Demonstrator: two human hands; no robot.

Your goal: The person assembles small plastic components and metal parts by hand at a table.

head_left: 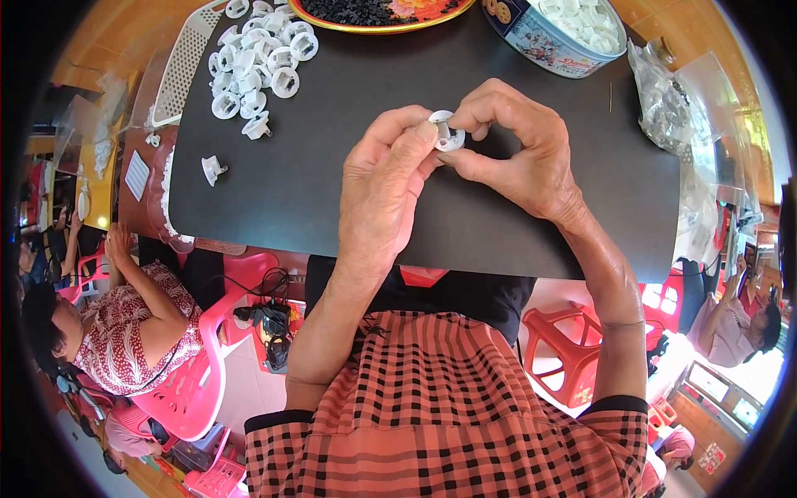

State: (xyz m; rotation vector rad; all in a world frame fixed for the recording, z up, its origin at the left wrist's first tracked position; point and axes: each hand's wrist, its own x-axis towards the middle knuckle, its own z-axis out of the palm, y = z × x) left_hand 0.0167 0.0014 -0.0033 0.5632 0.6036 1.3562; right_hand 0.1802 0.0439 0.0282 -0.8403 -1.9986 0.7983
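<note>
Above the middle of the dark table (299,191), my left hand (382,174) pinches a round white plastic part (451,139) with an opening in its centre. My right hand (527,149) meets it from the other side, its thumb at the lower rim and its fingertips at the upper edge. Both hands are closed on this one part. Whether anything small sits between the right fingertips cannot be made out. Off to the left lies a heap of similar white plastic parts (253,62), several showing a metal piece inside. One more single part (213,169) rests apart, below the heap.
At the far edge stand a red tray of small black pieces (382,26) and a blue round tin of white pieces (554,46). Clear plastic bags (672,100) lie at the right edge, a white perforated basket (178,79) at the left. People sit nearby; a red stool (564,344) is on the floor.
</note>
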